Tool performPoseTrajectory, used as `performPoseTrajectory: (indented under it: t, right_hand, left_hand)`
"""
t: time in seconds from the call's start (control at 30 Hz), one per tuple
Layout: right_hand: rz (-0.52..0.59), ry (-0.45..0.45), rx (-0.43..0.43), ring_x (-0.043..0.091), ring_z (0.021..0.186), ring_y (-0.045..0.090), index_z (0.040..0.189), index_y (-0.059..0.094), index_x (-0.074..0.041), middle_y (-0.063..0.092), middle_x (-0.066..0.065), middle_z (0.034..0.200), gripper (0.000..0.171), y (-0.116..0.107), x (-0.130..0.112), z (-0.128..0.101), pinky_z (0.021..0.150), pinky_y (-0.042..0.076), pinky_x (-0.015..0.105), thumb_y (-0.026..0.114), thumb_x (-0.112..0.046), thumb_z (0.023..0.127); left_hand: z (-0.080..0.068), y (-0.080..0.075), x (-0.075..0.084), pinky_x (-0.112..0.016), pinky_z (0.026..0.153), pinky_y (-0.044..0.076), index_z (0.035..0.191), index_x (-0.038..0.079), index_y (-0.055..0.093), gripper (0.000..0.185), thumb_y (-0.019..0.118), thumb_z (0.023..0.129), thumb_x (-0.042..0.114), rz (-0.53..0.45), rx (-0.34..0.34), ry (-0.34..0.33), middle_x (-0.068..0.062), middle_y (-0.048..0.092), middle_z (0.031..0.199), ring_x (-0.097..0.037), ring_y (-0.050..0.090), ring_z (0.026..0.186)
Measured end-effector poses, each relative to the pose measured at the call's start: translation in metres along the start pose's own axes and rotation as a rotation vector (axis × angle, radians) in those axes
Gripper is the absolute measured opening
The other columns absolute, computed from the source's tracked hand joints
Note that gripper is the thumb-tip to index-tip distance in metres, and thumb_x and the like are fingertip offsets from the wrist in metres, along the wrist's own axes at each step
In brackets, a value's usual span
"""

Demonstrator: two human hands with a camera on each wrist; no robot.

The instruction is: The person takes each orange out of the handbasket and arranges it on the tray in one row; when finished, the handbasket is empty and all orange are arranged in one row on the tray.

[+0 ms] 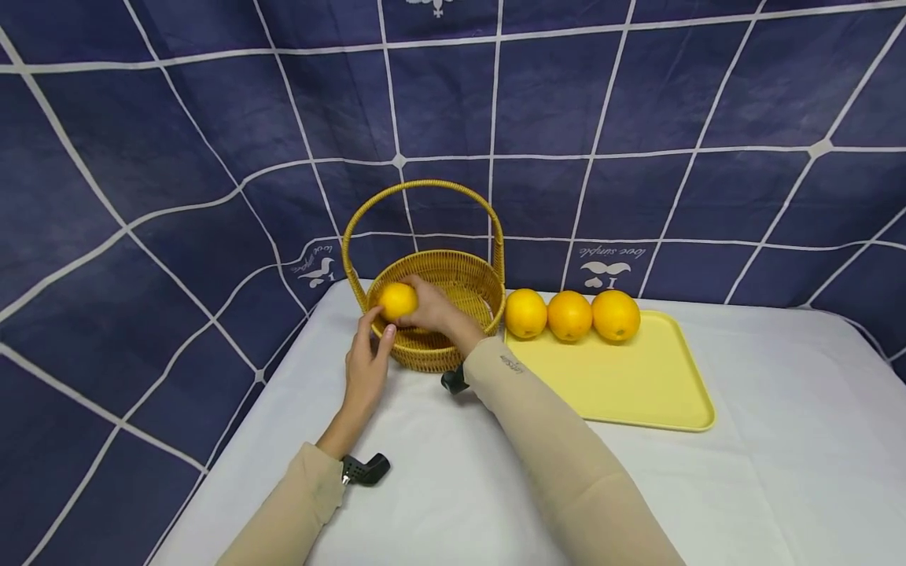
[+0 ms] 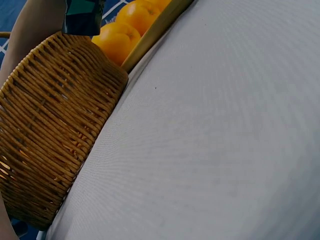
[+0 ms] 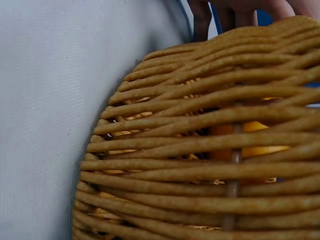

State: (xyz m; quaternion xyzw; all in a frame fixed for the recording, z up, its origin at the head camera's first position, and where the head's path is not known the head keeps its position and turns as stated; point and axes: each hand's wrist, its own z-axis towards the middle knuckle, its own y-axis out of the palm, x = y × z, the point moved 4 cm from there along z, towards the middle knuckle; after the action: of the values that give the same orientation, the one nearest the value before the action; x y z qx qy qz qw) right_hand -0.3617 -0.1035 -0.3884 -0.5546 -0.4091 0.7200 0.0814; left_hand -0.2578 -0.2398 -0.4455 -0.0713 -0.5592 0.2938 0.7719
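Observation:
In the head view my right hand [image 1: 428, 306] reaches over the wicker basket [image 1: 442, 360] and grips an orange [image 1: 398, 302] at the basket's left side. My left hand [image 1: 366, 365] is at the left rim, thumb and fingers spread and close to that orange; whether they touch it I cannot tell. Some of the left fingers [image 3: 245, 16] show beyond the weave in the right wrist view. Behind the weave there, an orange-coloured patch [image 3: 257, 140] shows through. The basket wall [image 2: 55, 115] fills the left of the left wrist view.
A yellow tray [image 1: 623, 385] lies right of the basket on the white cloth [image 1: 439, 472]. Along its back edge stand three oranges [image 1: 569, 316] in a row. The basket's tall handle [image 1: 425, 185] arches up before a dark blue checked curtain [image 1: 545, 102].

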Motion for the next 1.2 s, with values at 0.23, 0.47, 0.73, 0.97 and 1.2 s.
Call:
performPoseTrajectory:
  t: [0.23, 0.47, 0.73, 0.97, 1.2]
  right_hand:
    - [-0.052, 0.025, 0.082, 0.034, 0.131, 0.058, 0.147, 0.051, -0.005, 0.063, 0.015, 0.141, 0.078, -0.004, 0.003, -0.006, 0.111, 0.050, 0.046, 0.090, -0.023, 0.083]
    - [-0.078, 0.022, 0.149, 0.037, 0.129, 0.056, 0.143, 0.057, -0.006, 0.067, 0.014, 0.137, 0.075, -0.025, 0.005, -0.029, 0.110, 0.050, 0.048, 0.093, -0.025, 0.080]
    - [-0.069, -0.043, 0.228, 0.033, 0.124, 0.060, 0.145, 0.059, -0.013, 0.068, 0.007, 0.139, 0.075, -0.057, -0.001, -0.063, 0.105, 0.053, 0.048, 0.089, -0.034, 0.081]
    - [-0.034, -0.069, 0.291, 0.024, 0.110, 0.065, 0.141, 0.062, -0.019, 0.070, 0.002, 0.131, 0.069, -0.076, 0.000, -0.094, 0.098, 0.054, 0.044, 0.087, -0.042, 0.081]
    - [-0.011, -0.072, 0.425, 0.023, 0.109, 0.064, 0.139, 0.062, -0.021, 0.071, 0.000, 0.128, 0.068, -0.088, 0.006, -0.125, 0.094, 0.055, 0.045, 0.087, -0.043, 0.079]
  left_hand:
    - [-0.002, 0.006, 0.000, -0.055, 0.120, 0.040, 0.155, 0.028, 0.047, 0.050, 0.053, 0.110, 0.047, -0.001, -0.008, 0.003, -0.005, 0.050, 0.160, -0.031, 0.050, 0.144]
    - [-0.001, 0.011, 0.001, -0.054, 0.119, 0.042, 0.155, 0.027, 0.047, 0.050, 0.052, 0.110, 0.048, -0.008, -0.025, 0.025, -0.003, 0.051, 0.159, -0.030, 0.051, 0.143]
    - [0.003, 0.003, 0.001, -0.056, 0.120, 0.040, 0.155, 0.028, 0.047, 0.049, 0.051, 0.110, 0.048, 0.016, -0.014, 0.027, -0.004, 0.048, 0.162, -0.031, 0.047, 0.147]
    - [0.002, 0.000, -0.001, -0.058, 0.121, 0.038, 0.155, 0.026, 0.047, 0.051, 0.051, 0.110, 0.048, 0.007, -0.009, 0.029, -0.004, 0.047, 0.163, -0.033, 0.046, 0.149]
    - [0.002, 0.000, -0.001, -0.057, 0.120, 0.040, 0.156, 0.024, 0.046, 0.050, 0.050, 0.111, 0.046, -0.002, -0.013, 0.037, -0.003, 0.046, 0.163, -0.032, 0.045, 0.150]
